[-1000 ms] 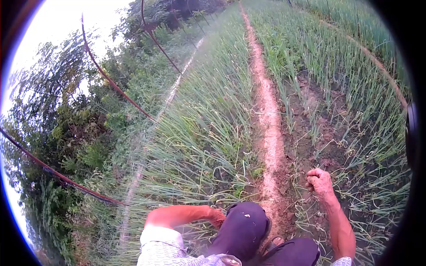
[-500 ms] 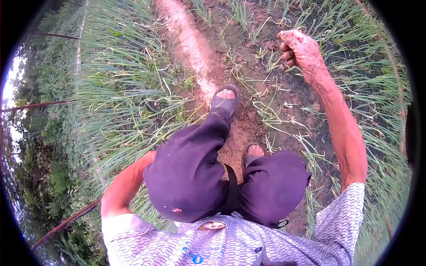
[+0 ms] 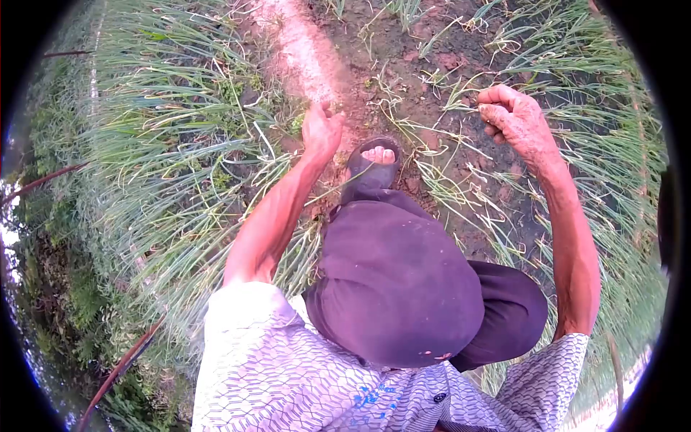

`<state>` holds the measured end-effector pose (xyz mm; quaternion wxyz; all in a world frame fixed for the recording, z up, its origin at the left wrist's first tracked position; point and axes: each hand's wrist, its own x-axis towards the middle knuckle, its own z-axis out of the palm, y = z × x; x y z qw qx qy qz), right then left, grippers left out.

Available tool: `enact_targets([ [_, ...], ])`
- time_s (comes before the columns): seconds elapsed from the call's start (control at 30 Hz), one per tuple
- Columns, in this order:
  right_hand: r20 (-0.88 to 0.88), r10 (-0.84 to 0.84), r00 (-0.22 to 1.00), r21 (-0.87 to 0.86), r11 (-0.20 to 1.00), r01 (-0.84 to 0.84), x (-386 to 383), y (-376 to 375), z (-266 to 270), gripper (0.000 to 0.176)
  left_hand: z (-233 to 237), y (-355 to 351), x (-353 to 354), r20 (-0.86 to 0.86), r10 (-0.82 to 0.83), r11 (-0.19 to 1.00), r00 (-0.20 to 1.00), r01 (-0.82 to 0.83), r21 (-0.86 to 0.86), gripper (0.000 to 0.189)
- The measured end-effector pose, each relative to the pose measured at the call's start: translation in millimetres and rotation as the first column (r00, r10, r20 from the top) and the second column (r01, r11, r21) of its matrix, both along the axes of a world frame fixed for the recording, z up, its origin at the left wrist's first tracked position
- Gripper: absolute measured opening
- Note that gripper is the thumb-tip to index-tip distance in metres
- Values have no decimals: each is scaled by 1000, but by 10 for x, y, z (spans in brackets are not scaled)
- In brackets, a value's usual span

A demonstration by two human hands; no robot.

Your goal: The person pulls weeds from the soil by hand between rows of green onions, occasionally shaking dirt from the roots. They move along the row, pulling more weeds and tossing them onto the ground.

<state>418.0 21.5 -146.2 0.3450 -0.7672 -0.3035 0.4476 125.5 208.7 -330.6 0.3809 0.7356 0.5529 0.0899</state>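
My right hand (image 3: 520, 122) is over the dark, wet soil, its thumb and forefinger pinched together and its skin muddied. What the pinch holds, if anything, is too small to make out. Beside its fingertips lie thin onion plants (image 3: 455, 101) with pale, bent leaves. Above the edge of the pinkish dirt path (image 3: 306, 57), my left hand (image 3: 322, 131) has its fingers curled in. Whatever it may hold is hidden. Between the two hands, drooping onion leaves (image 3: 450, 187) lie on the mud.
My sandalled foot (image 3: 374, 162) stands on the soil below the hands, with my bent knee (image 3: 403, 281) in front of me. Dense onion rows (image 3: 165, 137) grow on the left, more onion plants (image 3: 612, 151) on the right. Reddish poles (image 3: 119, 374) stand at the far left.
My left hand has come out from beside my knee and reached forward to the path. My right hand has shifted slightly right and nearer to me. My knees have swung right.
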Motion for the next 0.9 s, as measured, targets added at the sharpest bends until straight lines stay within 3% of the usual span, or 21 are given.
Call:
enact_targets([
  [0.07, -40, -21, 999, -33, 999, 20, -55, 24, -16, 23, -67, 65, 133, -93, 1, 987, 996, 14, 159, 46],
  [0.1, -52, -29, 998, -66, 997, 26, -72, 33, -11, 23, -144, 93, 139, -86, 43, 989, 995, -31, 147, 38],
  [0.23, -116, -47, 992, -173, 985, 27, -59, -12, -100, 22, -299, 120, 7, -109, -118, 956, 987, 143, 255, 29],
  [0.33, -98, -86, 991, -214, 975, 63, -33, 1, -226, 22, -300, 98, 42, -100, -151, 932, 983, 176, 318, 26],
  [0.47, -122, -108, 987, -242, 967, 75, -14, 25, -431, 21, -397, 190, 44, -310, -295, 869, 904, 389, 306, 22],
  [0.5, -134, -109, 985, -246, 966, 74, -17, 46, -448, 22, -411, 205, 39, -271, -309, 845, 911, 394, 360, 20],
  [0.6, -143, -159, 977, -256, 959, 119, -22, 131, -447, 23, -394, 277, 56, -231, -325, 868, 917, 386, 313, 20],
  [0.7, -178, -228, 957, -231, 955, 185, 15, 137, -423, 24, -272, 318, 72, -311, -387, 853, 868, 465, 238, 20],
  [0.8, -225, -286, 931, -227, 945, 235, 77, 39, -505, 23, -94, 447, 4, -307, -371, 881, 876, 437, 182, 20],
  [0.87, -247, -323, 913, -231, 935, 268, 92, -42, -558, 22, -163, 626, -240, -204, -351, 871, 914, 399, 287, 19],
  [0.9, -247, -344, 906, -256, 925, 281, 92, -74, -579, 22, -61, 698, -305, -133, -267, 951, 954, 284, 127, 18],
])
